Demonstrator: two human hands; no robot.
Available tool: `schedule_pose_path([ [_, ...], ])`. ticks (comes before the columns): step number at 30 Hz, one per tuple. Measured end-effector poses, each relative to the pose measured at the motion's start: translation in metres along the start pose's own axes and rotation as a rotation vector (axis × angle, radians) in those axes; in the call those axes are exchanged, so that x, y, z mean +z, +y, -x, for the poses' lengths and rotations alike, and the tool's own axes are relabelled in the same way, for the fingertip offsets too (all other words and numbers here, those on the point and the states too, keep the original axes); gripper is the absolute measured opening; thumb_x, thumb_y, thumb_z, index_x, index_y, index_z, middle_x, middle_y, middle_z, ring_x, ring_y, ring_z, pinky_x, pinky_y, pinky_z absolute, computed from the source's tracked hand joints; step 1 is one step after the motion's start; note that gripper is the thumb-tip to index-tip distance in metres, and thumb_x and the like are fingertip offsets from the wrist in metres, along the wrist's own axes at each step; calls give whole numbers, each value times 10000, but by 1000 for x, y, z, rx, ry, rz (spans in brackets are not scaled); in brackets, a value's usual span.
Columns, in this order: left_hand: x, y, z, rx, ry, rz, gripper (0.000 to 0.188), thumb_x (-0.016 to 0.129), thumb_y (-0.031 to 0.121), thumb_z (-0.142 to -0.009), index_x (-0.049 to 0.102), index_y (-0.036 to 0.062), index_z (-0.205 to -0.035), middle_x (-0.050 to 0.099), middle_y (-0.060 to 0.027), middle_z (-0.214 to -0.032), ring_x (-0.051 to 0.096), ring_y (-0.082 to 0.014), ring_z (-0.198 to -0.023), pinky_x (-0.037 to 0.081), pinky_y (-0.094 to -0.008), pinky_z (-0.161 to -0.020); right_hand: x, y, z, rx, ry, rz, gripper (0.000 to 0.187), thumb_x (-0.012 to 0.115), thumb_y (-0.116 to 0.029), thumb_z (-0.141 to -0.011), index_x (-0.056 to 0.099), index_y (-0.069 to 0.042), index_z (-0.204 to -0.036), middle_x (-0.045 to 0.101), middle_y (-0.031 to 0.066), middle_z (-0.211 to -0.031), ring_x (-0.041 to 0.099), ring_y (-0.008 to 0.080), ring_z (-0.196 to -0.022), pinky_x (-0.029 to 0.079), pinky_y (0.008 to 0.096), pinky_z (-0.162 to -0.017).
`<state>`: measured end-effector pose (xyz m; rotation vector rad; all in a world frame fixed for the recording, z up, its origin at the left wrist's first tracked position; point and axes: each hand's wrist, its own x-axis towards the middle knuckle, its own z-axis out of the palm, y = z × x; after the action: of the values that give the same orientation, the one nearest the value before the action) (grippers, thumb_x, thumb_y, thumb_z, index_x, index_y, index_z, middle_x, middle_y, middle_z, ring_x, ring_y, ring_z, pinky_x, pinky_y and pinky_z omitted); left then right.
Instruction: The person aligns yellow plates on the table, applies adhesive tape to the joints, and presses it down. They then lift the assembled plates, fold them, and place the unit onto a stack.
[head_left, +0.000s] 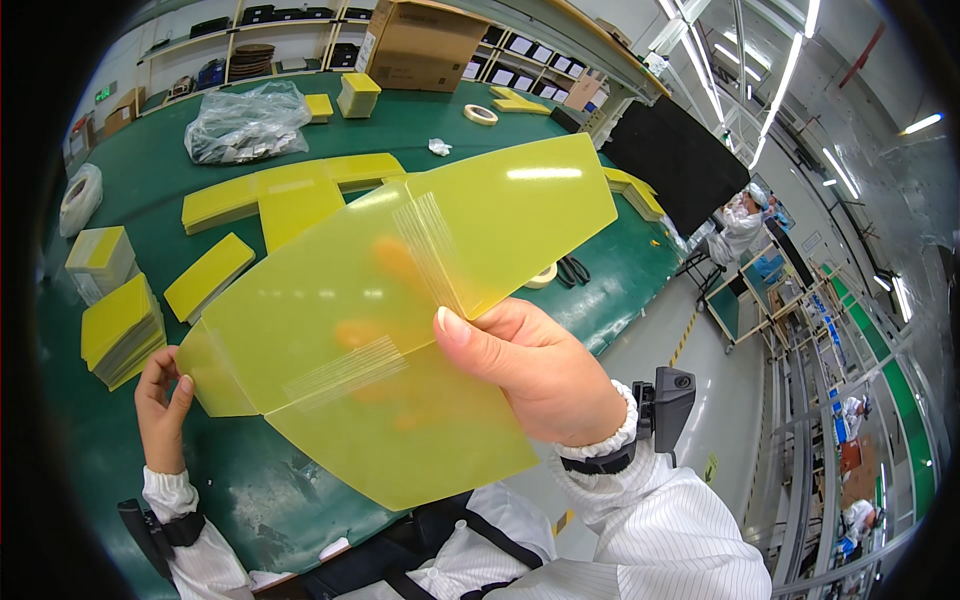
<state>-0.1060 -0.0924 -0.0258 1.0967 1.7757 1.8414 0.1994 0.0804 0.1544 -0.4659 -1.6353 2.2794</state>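
Between my hands is a translucent yellow sheet (pixel 330 260), made of several panels joined at seams, with strips of lined clear tape across two of them. My right hand (pixel 530 370) pinches it near the middle, thumb on the front; the fingers behind show faintly through the plastic. At the sheet's left end my left hand (pixel 165 405) grips the edge between thumb and fingers. The sheet is tilted and held above the green table (pixel 260 500). Close to my left hand stands a stack of yellow sheets (pixel 125 330).
Further yellow stacks (pixel 220 200) lie behind the sheet, near a clear plastic bag (pixel 248 125). Tape rolls (pixel 480 114) and black-handled scissors (pixel 573 270) rest on the table. A cardboard box (pixel 425 45) stands at the back. People in white (pixel 738 225) are off to the right.
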Motion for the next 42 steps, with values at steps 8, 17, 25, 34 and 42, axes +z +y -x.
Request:
schedule_pose_path([
  [8,3,1,-1,-1,-13,-4,404,685,292,-847,545,8,-1097,544,-10,-944,496,-114,-897,386,-238,-826,2,0,-2,-4,0,-3,392,507,-304,-997,591,21,-1199,650,29,-1030,586,65,-878,482,226,-774],
  [17,-8,-4,0,-41,-49,163,326,642,281,-888,506,50,-1074,556,10,-925,498,-84,-868,366,-223,-817,4,-9,-3,-28,-18,49,379,502,-296,-998,597,12,-1197,654,17,-1011,593,64,-866,486,226,-770],
  [25,-2,-2,1,-73,38,388,325,587,317,-936,517,69,-1133,577,31,-935,501,-66,-844,367,-233,-789,-2,-26,-22,-3,-80,110,384,486,-258,-1003,510,-8,-1294,608,63,-1185,606,132,-1017,499,287,-862],
  [34,-26,-12,8,-363,261,305,332,561,334,-956,563,90,-1182,635,21,-895,552,-43,-736,423,-198,-671,1,-39,-102,-199,-130,131,347,555,-309,-967,609,8,-1098,678,67,-964,649,136,-794,533,282,-707],
  [42,16,3,-6,-393,254,328,263,586,290,-942,587,66,-1079,620,-20,-866,543,-78,-744,436,-213,-715,-19,-37,-157,-220,66,108,358,496,-284,-992,548,3,-1199,645,112,-1095,650,221,-953,545,354,-800],
])
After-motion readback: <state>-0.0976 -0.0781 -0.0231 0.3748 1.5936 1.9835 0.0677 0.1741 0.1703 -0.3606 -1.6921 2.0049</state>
